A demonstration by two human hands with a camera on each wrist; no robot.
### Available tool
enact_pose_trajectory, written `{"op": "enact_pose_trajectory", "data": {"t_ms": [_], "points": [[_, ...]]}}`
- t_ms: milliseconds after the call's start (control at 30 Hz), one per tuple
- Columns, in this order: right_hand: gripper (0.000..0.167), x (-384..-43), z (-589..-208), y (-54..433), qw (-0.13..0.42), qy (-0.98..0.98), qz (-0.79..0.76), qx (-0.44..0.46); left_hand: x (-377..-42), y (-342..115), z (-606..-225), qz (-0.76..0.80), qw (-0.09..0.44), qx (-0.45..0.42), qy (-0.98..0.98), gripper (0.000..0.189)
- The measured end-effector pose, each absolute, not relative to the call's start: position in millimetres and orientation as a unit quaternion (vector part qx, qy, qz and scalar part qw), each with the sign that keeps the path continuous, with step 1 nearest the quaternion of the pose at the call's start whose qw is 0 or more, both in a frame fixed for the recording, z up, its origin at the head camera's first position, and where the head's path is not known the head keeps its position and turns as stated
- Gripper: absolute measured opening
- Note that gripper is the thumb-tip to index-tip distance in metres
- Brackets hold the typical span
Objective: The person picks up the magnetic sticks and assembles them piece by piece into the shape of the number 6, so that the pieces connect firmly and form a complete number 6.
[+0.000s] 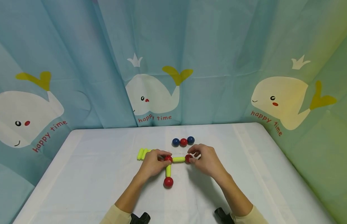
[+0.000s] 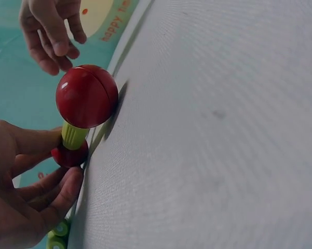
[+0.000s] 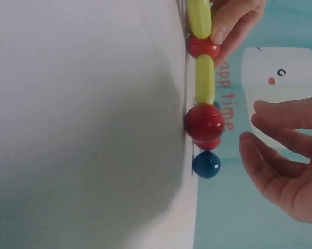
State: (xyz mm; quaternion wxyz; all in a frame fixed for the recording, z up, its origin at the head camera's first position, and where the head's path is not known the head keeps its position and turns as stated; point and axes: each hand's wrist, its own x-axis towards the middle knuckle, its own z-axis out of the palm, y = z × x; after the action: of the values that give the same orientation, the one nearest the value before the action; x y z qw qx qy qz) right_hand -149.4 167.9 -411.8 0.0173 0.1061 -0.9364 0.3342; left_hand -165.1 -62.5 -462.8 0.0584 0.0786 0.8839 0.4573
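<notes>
An L shape of red balls and yellow-green rods lies on the white table. My left hand (image 1: 154, 162) pinches the corner red ball (image 1: 168, 159) between thumb and fingers. One rod (image 1: 179, 159) runs right from it to another red ball (image 1: 188, 158); a second rod (image 1: 168, 170) comes toward me, ending in the front red ball (image 1: 168, 182). Beside the right-hand ball is my right hand (image 1: 206, 160). In the right wrist view, this hand (image 3: 293, 161) has loosely bent, spread fingers, apart from that ball (image 3: 204, 123), with nothing between them.
Behind the L, two blue balls (image 1: 175, 142) and a red ball (image 1: 183, 142) sit in a row. Several loose yellow-green rods (image 1: 142, 154) lie left, partly hidden by my left hand. A whale-print curtain (image 1: 218, 62) hangs past the table's far edge.
</notes>
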Motion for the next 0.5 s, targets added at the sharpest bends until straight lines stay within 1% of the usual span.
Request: {"op": "enact_pose_trajectory", "data": {"t_ms": [100, 267, 500], "points": [[0.023, -151.8, -415.2, 170.3, 0.009, -0.939, 0.328, 0.101, -165.1, -62.6, -463.1, 0.459, 0.057, 0.078, 0.883, 0.025], [0.030, -154.9, -422.6, 171.5, -0.024, -0.938, 0.331, 0.100, -164.7, -62.5, -463.4, 0.461, 0.056, 0.077, 0.882, 0.025], [0.023, -156.9, -428.5, 169.0, -0.055, -0.934, 0.341, 0.087, -164.0, -62.2, -462.4, 0.461, 0.057, 0.079, 0.882, 0.026]]}}
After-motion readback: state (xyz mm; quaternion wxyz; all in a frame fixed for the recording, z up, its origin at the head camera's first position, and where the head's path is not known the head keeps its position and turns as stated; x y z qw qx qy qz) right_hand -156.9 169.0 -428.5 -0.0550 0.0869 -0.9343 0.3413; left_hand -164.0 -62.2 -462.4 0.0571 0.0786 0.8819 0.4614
